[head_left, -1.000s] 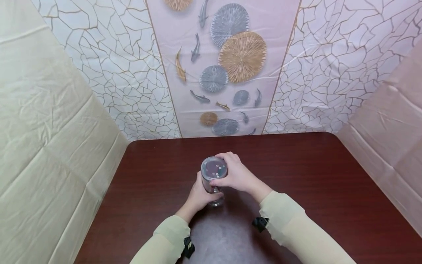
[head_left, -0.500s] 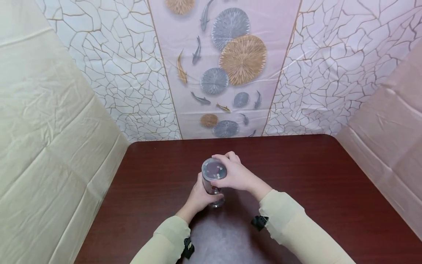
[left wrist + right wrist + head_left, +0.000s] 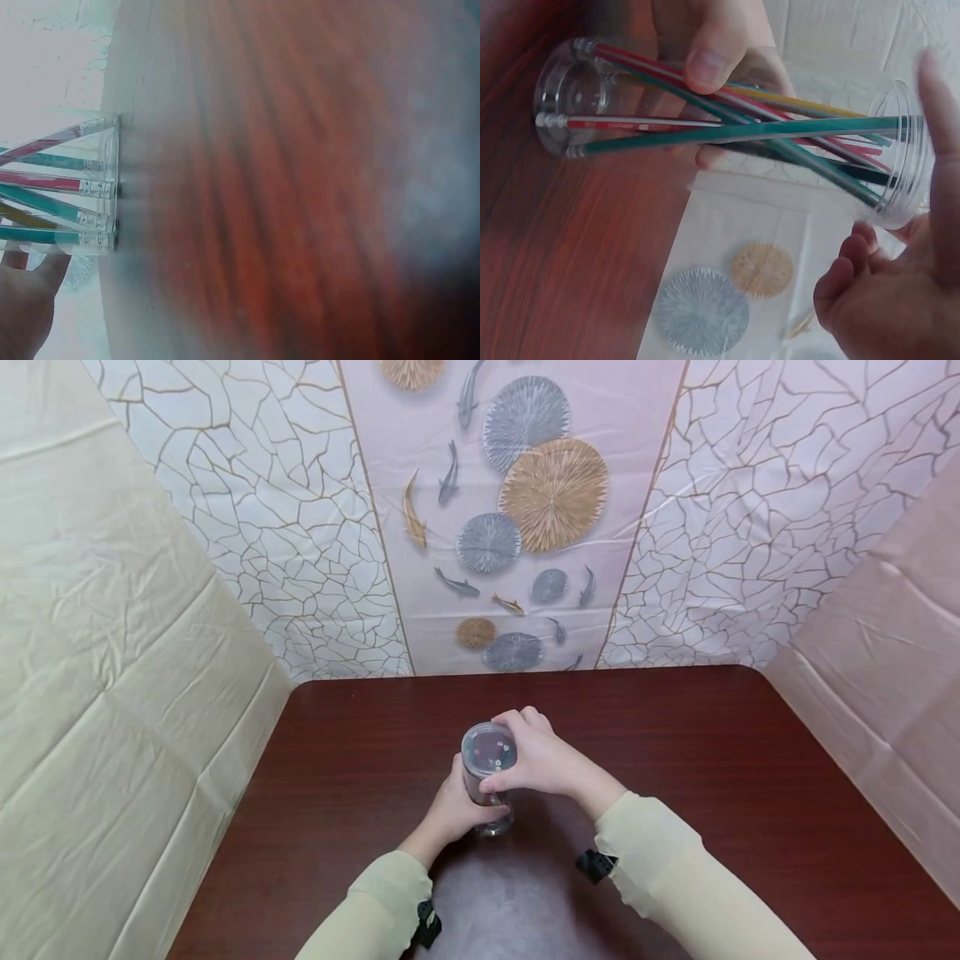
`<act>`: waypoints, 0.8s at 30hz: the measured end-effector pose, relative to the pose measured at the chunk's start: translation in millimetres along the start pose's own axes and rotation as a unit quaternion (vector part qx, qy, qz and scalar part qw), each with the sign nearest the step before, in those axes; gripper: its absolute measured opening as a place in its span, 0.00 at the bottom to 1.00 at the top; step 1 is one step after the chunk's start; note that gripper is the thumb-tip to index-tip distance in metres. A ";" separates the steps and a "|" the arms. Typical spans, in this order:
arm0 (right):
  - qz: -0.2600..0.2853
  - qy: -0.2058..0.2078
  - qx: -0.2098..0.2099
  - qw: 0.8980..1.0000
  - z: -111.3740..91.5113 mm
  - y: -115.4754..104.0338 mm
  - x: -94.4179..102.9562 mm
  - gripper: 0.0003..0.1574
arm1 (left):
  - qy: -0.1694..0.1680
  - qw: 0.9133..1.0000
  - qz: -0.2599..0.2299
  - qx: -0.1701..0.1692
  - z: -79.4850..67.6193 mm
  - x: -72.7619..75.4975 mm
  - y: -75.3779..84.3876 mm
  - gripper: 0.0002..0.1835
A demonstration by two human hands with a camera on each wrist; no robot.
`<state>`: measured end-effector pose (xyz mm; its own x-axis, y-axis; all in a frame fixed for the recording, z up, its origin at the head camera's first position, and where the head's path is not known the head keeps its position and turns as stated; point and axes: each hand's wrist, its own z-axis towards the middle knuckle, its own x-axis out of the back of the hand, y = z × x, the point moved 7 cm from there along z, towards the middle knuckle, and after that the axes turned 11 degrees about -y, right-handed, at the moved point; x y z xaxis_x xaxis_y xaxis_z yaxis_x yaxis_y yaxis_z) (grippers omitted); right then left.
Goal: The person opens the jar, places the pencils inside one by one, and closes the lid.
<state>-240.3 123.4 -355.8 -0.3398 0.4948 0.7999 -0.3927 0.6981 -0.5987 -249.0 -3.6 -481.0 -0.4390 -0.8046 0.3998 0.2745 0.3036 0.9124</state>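
Observation:
A clear cylindrical jar (image 3: 660, 120) stands nearly upright at the middle of the table in the head view. Inside it, colored pencils (image 3: 705, 132) in red, green and yellow lean across each other. Several eraser ends show by the jar's base in the left wrist view. My left hand (image 3: 454, 808) grips the jar's body from the left, thumb across the near side. Up at the top, my right hand (image 3: 546, 760) holds the clear lid (image 3: 489, 750) by its edge, thumb in front and fingers behind. The left hand's palm is partly hidden by the jar.
The dark red-brown table (image 3: 360, 735) spreads around the jar. A patterned cloth (image 3: 487, 602) hangs behind its far edge. Quilted fabric walls (image 3: 165, 693) stand at both sides. Black wrist cameras (image 3: 596, 864) are strapped to the sleeves.
The jar's top has shifted slightly right in the head view, along with both hands. My right hand's fingers have changed position a little on the lid.

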 end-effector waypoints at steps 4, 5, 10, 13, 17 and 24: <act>0.029 0.016 0.005 0.999 -7.1 5.9 4.8 0.36 | -0.002 1.000 -0.002 -0.001 -0.2 -0.6 0.3 0.47; 0.036 0.023 0.005 0.999 -8.5 8.6 6.7 0.31 | -0.002 1.000 -0.003 -0.002 -0.4 -0.7 0.4 0.47; 0.048 0.052 0.015 0.997 -10.9 17.4 13.2 0.29 | 0.003 1.000 -0.008 0.000 -1.1 -1.1 -0.8 0.49; 0.053 0.030 0.037 0.997 -6.6 19.6 7.8 0.46 | 0.000 1.000 -0.002 0.006 -1.1 -1.8 -2.8 0.49; 0.065 -0.008 0.059 0.996 2.1 16.8 -3.7 0.52 | -0.006 1.000 0.000 0.009 -0.5 -2.4 -4.7 0.48; 0.024 0.049 -0.010 0.998 3.8 4.9 -5.2 0.43 | -0.010 1.000 -0.015 0.005 0.5 -2.1 -3.1 0.48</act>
<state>-243.6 122.4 -363.1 -0.2716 0.5757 0.7712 -0.3607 0.6821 -0.6362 -249.3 -2.6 -484.6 -0.4645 -0.8028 0.3740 0.2523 0.2849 0.9248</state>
